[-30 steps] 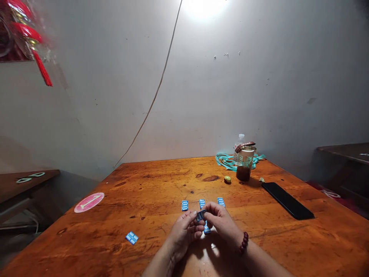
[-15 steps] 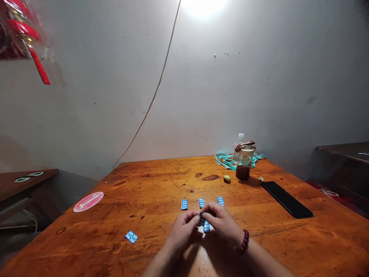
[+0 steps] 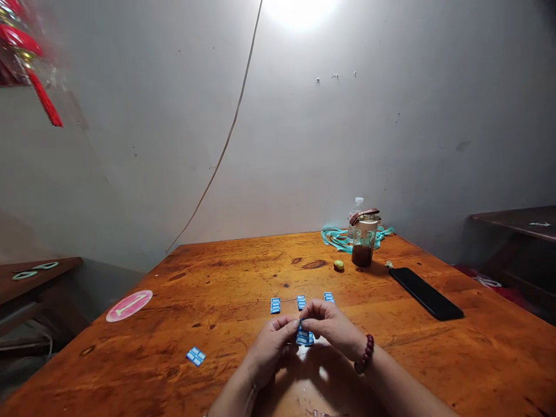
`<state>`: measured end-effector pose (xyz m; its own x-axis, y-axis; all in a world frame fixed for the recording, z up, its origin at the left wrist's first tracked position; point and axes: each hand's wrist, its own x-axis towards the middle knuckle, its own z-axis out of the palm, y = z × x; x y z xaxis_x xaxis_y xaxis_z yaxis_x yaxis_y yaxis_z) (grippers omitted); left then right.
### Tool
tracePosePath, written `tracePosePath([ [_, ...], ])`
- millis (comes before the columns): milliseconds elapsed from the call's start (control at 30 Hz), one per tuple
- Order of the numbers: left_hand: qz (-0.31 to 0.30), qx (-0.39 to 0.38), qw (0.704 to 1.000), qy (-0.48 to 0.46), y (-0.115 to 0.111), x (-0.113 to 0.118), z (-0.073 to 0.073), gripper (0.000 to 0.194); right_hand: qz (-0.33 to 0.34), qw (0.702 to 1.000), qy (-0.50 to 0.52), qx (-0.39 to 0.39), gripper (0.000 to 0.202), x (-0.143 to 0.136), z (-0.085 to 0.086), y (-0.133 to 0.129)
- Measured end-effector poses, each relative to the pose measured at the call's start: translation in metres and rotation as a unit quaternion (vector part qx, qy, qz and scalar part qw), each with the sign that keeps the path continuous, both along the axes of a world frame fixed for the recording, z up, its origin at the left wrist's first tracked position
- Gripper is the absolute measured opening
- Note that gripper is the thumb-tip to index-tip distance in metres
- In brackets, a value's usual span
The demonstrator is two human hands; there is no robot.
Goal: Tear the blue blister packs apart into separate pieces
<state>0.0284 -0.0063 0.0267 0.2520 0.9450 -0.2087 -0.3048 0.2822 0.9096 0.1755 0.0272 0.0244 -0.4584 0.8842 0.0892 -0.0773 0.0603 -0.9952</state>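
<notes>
1. The left hand (image 3: 271, 346) and the right hand (image 3: 332, 325) met low over the orange-brown wooden table (image 3: 243, 278), their fingertips pinched together on a small stack of blue rectangular tiles with white markings (image 3: 304, 336).
2. The left thumb and forefinger clamped the stack's left edge; the right thumb and forefinger gripped its top and right edge, so both hands were grasping the same stack, which stood on edge between them, at or just above the tabletop.
3. A dark red bead bracelet (image 3: 364, 360) circled the right wrist, just behind the right fingers.
4. Just beyond the fingertips three more blue tiles lay flat in a row: the left tile (image 3: 275, 305), the middle tile (image 3: 301, 302) nearly touching the right knuckles, and the right tile (image 3: 329, 297).
5. Well to the left of the left fingers a lone blue tile (image 3: 196, 356) lay flat and turned at an angle.
6. Farther left and beyond it sat a round pink disc with a pale mark (image 3: 129, 305).
7. Far past the right fingers stood a clear jar holding dark liquid with a brown strap over its lid (image 3: 363, 242), a small yellow-green round object (image 3: 339, 264) beside it and a teal cord (image 3: 336, 237) piled behind.
8. To the right of the right fingers, well apart, a black smartphone (image 3: 424, 292) lay flat.
</notes>
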Motion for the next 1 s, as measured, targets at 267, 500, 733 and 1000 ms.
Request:
tracePosePath([
  [267,-0.019,0.004,0.999,0.035,0.003,-0.002,-0.003,0.023,0.016,0.999,0.007,-0.039,0.015,0.0,-0.002,0.0],
  [500,0.093,-0.004,0.995,-0.035,0.012,-0.006,-0.017,0.018,-0.035,0.999,-0.007,0.027,0.025,-0.01,-0.01,-0.002],
  [733,0.167,-0.023,0.98,-0.108,0.012,-0.002,-0.02,0.016,-0.105,0.985,-0.044,0.133,0.018,-0.025,-0.014,-0.019],
  [1000,0.185,-0.033,0.973,-0.134,0.011,0.002,-0.019,0.014,-0.128,0.966,-0.12,0.191,0.019,-0.024,-0.013,-0.021],
])
